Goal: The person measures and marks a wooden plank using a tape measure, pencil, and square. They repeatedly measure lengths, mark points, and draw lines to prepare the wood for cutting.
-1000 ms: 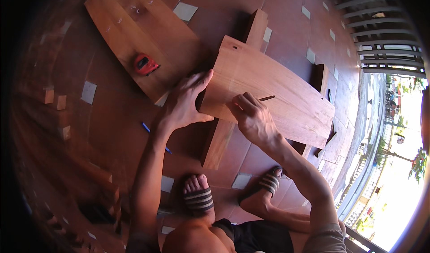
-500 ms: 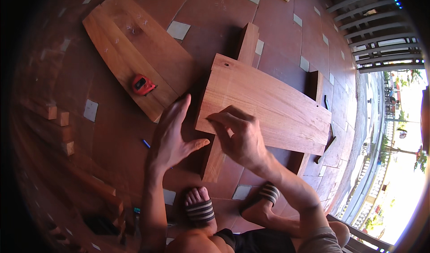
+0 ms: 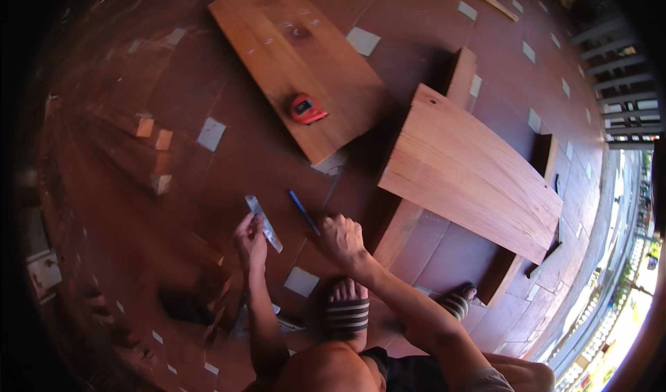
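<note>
Between the fingers of my left hand is a short silver metal ruler, tilted over the floor. My right hand reaches down beside it, its fingers closed at the near end of a slim blue pen. Most of the pen shows beyond the fingertips; the grip itself is partly hidden by the back of the hand. To the right, a smooth wooden board rests across two wooden beams. No hand touches it.
A red tape measure sits on another wooden board with chalk-like marks, farther off on the tiled floor. Stacked timber lies left. A dark tool is beyond the right board. My sandalled feet are close below my hands.
My hands have left the board's near corner and moved lower left. The left now holds a ruler; the right has come to the pen. The view has shifted, so the boards appear farther right.
</note>
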Available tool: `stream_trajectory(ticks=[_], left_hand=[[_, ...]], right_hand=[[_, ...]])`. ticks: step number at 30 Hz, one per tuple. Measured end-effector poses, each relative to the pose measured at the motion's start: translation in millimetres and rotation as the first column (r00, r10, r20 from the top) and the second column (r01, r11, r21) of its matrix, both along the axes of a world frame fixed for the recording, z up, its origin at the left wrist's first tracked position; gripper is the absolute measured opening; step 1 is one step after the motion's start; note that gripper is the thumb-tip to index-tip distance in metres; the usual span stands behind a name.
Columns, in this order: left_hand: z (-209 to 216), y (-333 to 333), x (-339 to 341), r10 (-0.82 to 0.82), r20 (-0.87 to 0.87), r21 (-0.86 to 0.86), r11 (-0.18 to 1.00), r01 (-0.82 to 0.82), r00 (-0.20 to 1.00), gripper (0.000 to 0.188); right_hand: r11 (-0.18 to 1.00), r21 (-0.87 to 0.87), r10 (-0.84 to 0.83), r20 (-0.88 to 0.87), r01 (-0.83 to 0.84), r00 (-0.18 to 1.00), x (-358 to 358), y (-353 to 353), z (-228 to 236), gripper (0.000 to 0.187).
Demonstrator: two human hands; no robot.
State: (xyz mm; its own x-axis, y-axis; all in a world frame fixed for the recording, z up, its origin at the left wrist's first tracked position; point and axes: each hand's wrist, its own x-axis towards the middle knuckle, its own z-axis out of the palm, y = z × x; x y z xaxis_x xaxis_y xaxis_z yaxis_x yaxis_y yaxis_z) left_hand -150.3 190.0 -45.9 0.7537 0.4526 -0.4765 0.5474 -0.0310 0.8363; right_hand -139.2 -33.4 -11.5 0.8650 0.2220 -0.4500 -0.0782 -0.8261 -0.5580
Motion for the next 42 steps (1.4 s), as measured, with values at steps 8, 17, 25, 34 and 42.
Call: stream_trajectory(ticks=[8,17,25,34,42], left_hand=[[-34,27,24,-0.101,0.087,0.183,0.980,0.084,0.991,0.042],[49,-93,162,-0.768,0.227,0.854,0.453,0.257,0.599,0.069],[83,-108,223,-0.942,0.052,0.743,0.259,0.617,0.332,0.029],[165,-205,180,-0.989,-0.136,0.652,-0.127,0.747,-0.050,0.029],[131,-206,268,-0.989,-0.084,0.518,0.058,0.853,0.118,0.019]], right_hand=[[0.982,0.152,-0.102,-0.068,0.111,0.992,-18,-2,-25,0.014],[0.795,0.577,-0.227,-0.001,0.186,0.974,-32,-59,29,0.030],[0.762,0.603,-0.434,0.207,0.235,0.877,7,-99,118,0.044],[0.546,0.702,-0.747,0.162,0.457,0.645,35,-149,96,0.017],[0.736,0.088,-0.582,0.588,0.671,0.562,-11,-357,87,0.006]])
